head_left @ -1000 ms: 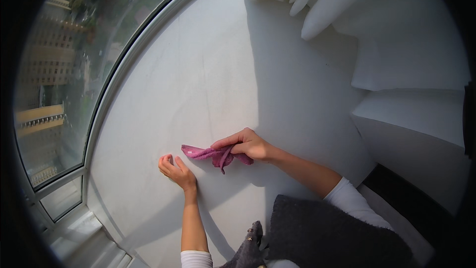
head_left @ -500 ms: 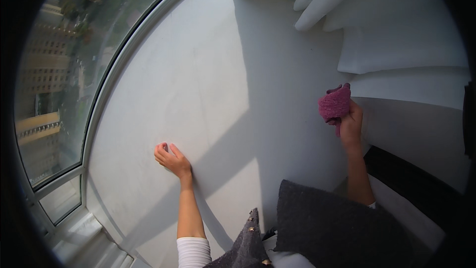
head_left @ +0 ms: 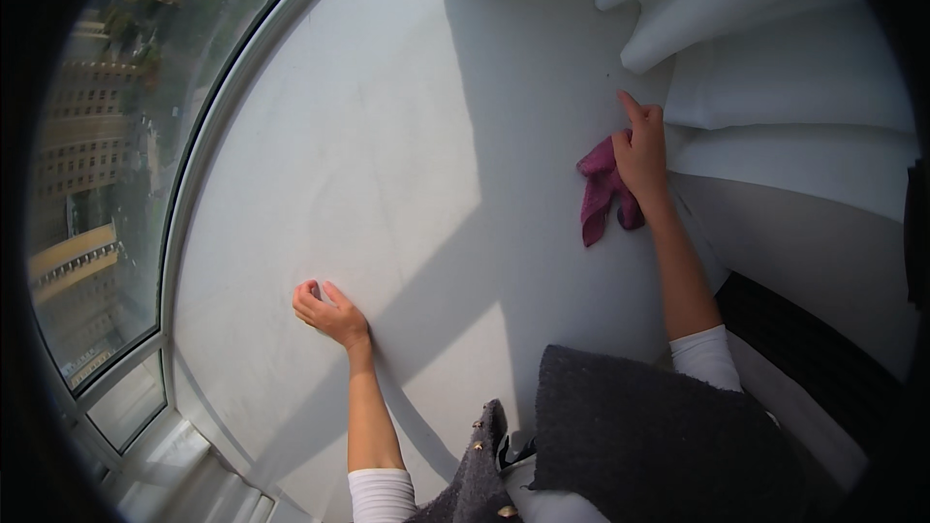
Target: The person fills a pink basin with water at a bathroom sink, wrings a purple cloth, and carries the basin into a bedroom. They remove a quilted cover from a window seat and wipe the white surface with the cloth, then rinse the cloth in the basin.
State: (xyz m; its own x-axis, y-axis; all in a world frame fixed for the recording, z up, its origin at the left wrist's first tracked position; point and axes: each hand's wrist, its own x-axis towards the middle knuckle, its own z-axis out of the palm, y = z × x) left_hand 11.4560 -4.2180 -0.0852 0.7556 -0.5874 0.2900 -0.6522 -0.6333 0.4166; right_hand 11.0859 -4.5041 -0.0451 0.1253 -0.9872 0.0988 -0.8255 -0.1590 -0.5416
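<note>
My right hand (head_left: 641, 150) is over the shaded right part of a broad white windowsill (head_left: 407, 116). It grips a purple-pink cloth (head_left: 601, 184), which hangs loose to the left of the palm. The index finger is stretched out toward a small dark speck (head_left: 608, 75) on the sill, just short of it. Over the sunlit left part is my left hand (head_left: 332, 315), bare, with fingers loosely curled and thumb apart. Whether that hand touches the sill, I cannot tell.
Along the left curves a framed window (head_left: 126, 165), with buildings outside far below. A white curtain (head_left: 746, 48) drapes over the far right of the sill, close to my right hand. Dark grey clothing (head_left: 639, 426) covers the near edge.
My right hand has moved away from me and slightly left, and its index finger now points out. The bunched cloth has fallen loose. My left hand has barely shifted.
</note>
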